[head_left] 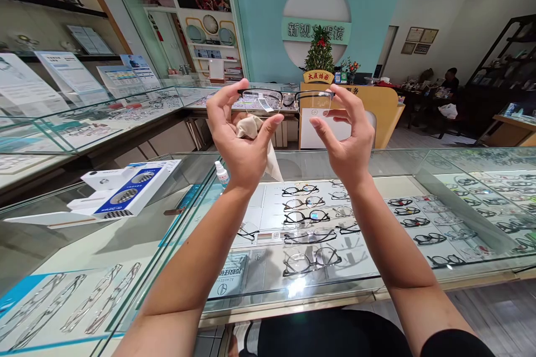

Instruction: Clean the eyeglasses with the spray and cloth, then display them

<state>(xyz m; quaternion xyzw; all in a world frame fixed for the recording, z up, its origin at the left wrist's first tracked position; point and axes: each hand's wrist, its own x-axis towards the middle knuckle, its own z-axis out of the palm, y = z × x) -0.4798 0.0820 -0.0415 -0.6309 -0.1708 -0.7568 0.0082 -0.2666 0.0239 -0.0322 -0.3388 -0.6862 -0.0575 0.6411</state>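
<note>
A pair of glasses with a dark upper rim (268, 91) is held up level above the glass counter, between both hands. My left hand (240, 136) grips its left end with the fingers, and a beige cloth (248, 126) is bunched in the same palm, one corner hanging down to the right. My right hand (349, 136) pinches the right end between fingertips, its thumb near the lower edge of the right lens. Below the hands, rows of glasses (312, 216) lie inside the glass display case.
On the counter at left lies an open white and blue box (132, 192). A small white bottle (221, 173) stands behind my left wrist. Another glass case (84, 117) runs along the left. Beyond is a wooden desk (383, 117) with a plant (319, 56); a person (451, 81) sits far right.
</note>
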